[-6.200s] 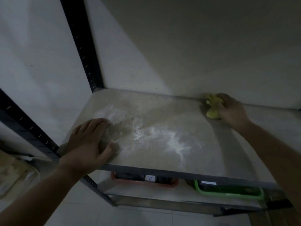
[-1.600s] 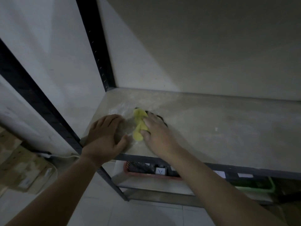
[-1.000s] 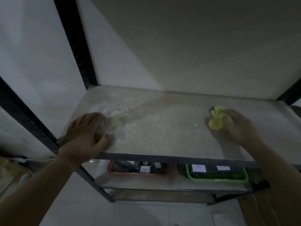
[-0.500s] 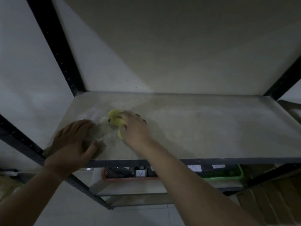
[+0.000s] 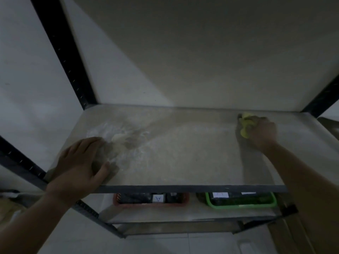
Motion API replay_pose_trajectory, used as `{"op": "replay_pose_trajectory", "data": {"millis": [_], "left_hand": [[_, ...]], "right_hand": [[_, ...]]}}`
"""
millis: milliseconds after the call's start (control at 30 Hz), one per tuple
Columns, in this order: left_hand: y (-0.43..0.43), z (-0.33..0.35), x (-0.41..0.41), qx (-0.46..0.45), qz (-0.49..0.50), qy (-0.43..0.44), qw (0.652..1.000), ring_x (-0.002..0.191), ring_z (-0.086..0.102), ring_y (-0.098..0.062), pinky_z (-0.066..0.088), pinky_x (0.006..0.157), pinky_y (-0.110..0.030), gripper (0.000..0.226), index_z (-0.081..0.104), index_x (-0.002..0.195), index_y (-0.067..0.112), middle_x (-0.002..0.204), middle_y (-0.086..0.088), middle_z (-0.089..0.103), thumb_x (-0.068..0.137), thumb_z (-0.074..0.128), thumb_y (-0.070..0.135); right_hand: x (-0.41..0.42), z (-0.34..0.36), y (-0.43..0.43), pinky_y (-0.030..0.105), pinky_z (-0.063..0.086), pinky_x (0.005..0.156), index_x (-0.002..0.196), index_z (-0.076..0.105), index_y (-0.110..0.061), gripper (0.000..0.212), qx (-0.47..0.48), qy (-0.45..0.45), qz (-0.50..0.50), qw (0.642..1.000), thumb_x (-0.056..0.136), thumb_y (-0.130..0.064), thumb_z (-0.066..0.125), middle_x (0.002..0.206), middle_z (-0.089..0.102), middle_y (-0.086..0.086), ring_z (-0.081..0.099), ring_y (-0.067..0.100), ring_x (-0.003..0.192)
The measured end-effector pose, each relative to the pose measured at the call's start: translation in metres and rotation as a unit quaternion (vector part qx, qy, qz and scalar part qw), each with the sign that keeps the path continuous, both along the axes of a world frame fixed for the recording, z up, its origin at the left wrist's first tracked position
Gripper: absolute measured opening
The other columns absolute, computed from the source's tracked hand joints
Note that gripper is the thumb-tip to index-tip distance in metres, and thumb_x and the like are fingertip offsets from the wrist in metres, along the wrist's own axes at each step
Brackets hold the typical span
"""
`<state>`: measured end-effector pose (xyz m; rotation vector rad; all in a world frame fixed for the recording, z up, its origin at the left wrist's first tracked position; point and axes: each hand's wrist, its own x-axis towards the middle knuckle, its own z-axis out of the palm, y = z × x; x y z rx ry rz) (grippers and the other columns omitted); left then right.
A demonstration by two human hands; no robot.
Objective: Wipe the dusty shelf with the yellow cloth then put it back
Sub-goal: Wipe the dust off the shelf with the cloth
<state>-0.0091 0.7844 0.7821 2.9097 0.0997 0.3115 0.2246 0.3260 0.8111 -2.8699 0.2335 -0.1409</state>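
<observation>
**Wipe in progress: cloth at back right, dust heaped at left**

Head view.
- Right hand: fingers curled down over the bunched yellow cloth, clamping it to the shelf. The cloth sits near the back edge, right of centre, wadded rather than spread. Likely reason: a wad takes more pressure and is easier to drag across the board.
- Left hand: flat on the front-left corner of the shelf, fingers straight and together, thumb splayed toward the front edge, holding nothing. Probably a brace, steadying the body and the rack during the reach to the far side.
- White dust patch: thickest just beyond the left fingertips, thinning into streaks toward the middle. The right half looks greyer and cleaner, so the powder seems gathered leftward.
- Black upright post stands at the back-left corner, against a pale wall.
- Lower shelf: a red basket and a green basket side by side, each with a small white label; contents too dark to read.

Judgement: wiping is partly done. The left heap is not yet cleared, and the cloth is not yet put back.
</observation>
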Motion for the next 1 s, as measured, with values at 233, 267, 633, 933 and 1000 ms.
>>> {"op": "replay_pose_trajectory", "data": {"millis": [233, 267, 633, 933, 1000], "left_hand": [[0.0, 0.002, 0.0, -0.002, 0.003, 0.014, 1.0, 0.129, 0.052, -0.036, 0.041, 0.102, -0.053, 0.074, 0.054, 0.141, 0.016, 0.143, -0.007, 0.055, 0.089, 0.038, 0.065], [0.0, 0.004, 0.0, -0.002, 0.004, 0.017, 1.0, 0.13, 0.051, -0.035, 0.04, 0.102, -0.052, 0.074, 0.054, 0.142, 0.016, 0.144, -0.006, 0.054, 0.089, 0.037, 0.065], [-0.005, 0.008, -0.001, -0.008, 0.006, 0.016, 1.0, 0.131, 0.053, -0.035, 0.041, 0.103, -0.052, 0.077, 0.057, 0.14, 0.012, 0.144, -0.008, 0.056, 0.089, 0.035, 0.065], [-0.003, 0.005, 0.0, -0.004, 0.004, 0.016, 1.0, 0.131, 0.052, -0.036, 0.04, 0.104, -0.051, 0.079, 0.055, 0.142, 0.012, 0.144, -0.008, 0.055, 0.091, 0.032, 0.068], [-0.003, 0.007, -0.001, -0.004, 0.007, 0.024, 1.0, 0.132, 0.051, -0.035, 0.04, 0.104, -0.052, 0.077, 0.054, 0.142, 0.013, 0.145, -0.007, 0.054, 0.091, 0.034, 0.067]], "right_hand": [[-0.071, -0.006, 0.195, 0.036, 0.049, 0.091, 0.115, 0.065, -0.025, 0.032, 0.033, -0.033, 0.218, 0.975, 0.085, -0.032, 0.054, 0.113, 0.067, 0.007, 0.063, 0.03, 0.101], [-0.083, -0.006, 0.226, 0.035, 0.045, 0.094, 0.118, 0.063, -0.022, 0.033, 0.055, -0.022, 0.268, 0.962, 0.087, -0.028, 0.053, 0.116, 0.065, 0.01, 0.06, 0.031, 0.104], [-0.017, 0.031, 0.051, 0.035, 0.04, 0.104, 0.124, 0.064, -0.008, 0.066, 0.021, -0.073, 0.215, 0.974, 0.081, -0.04, 0.025, 0.13, 0.062, 0.016, 0.059, 0.03, 0.118], [-0.023, -0.015, 0.109, 0.04, 0.053, 0.085, 0.114, 0.058, -0.018, 0.042, -0.034, -0.056, 0.116, 0.991, 0.086, -0.045, 0.047, 0.109, 0.058, 0.017, 0.06, 0.037, 0.097], [-0.047, -0.015, 0.164, 0.04, 0.05, 0.087, 0.117, 0.056, -0.017, 0.043, -0.05, -0.076, 0.173, 0.981, 0.086, -0.045, 0.045, 0.112, 0.057, 0.014, 0.058, 0.035, 0.099]]}}
